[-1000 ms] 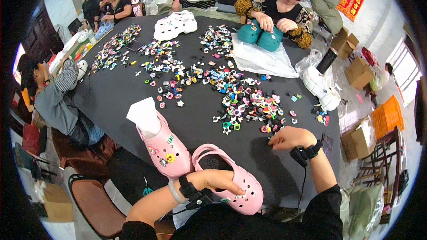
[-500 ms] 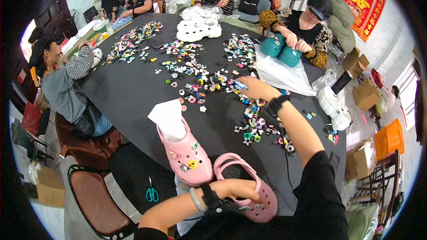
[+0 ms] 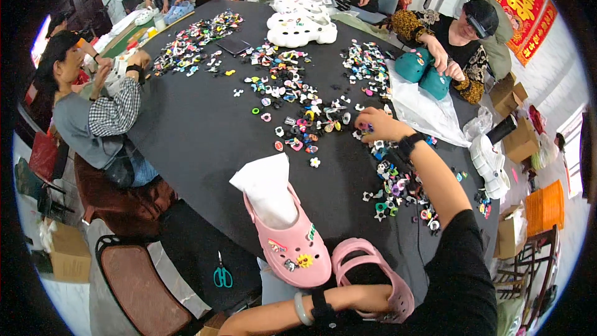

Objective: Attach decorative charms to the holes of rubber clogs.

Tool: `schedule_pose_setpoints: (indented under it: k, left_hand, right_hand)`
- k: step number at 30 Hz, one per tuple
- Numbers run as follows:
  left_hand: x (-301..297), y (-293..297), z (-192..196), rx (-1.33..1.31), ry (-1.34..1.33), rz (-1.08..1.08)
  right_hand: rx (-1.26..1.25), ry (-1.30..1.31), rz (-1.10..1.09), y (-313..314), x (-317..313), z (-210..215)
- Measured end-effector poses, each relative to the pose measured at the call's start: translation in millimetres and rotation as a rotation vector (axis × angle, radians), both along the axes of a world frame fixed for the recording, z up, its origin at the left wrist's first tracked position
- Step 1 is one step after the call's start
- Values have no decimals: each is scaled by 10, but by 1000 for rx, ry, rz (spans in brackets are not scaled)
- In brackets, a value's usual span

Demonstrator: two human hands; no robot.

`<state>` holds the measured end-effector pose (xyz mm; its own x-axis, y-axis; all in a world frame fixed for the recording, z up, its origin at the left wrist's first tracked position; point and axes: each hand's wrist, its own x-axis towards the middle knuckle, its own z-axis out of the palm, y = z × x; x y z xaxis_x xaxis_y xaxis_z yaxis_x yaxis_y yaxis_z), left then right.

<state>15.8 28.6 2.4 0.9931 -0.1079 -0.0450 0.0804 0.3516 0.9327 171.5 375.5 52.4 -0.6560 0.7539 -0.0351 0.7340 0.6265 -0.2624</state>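
Two pink clogs are at the near edge of the table. The left pink clog has white paper stuffed in its opening, and several charms, a yellow flower among them, are fixed on its toe. My left hand reaches into the right pink clog and grips it, with its fingertips hidden inside. Over the heap of loose shoe charms, my right hand has its fingers curled around a small bluish-purple charm.
White clogs are stacked at the table's far side. A co-worker at the right handles teal clogs beside a white plastic sheet. Another person works at the left. Teal-handled scissors lie near the lower left.
My view has shifted, moving the scene rightward. My left hand has gone from across the right pink clog into its opening. My right hand stays among the charms, fingers more curled.
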Motion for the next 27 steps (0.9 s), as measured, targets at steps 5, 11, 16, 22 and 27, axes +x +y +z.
schedule_pose_setpoints:
  k: [5, 11, 16, 22, 27]
  left_hand:
    - [-61, -111, 84, -49, -224, 230]
    - [-185, -102, 178, -32, 17, 236]
    - [-228, -58, 241, 72, 95, 167]
    - [-239, -141, 154, -51, 81, 182]
    - [-271, -213, 25, -18, 25, 258]
  right_hand:
    - [-138, 55, 45, -339, 166, 217]
    - [-159, 0, -58, -361, 156, 660]
    - [-80, -23, -105, -74, -162, 714]
    - [15, -38, -207, 522, -1070, 67]
    - [-78, 8, 32, 394, -1448, -133]
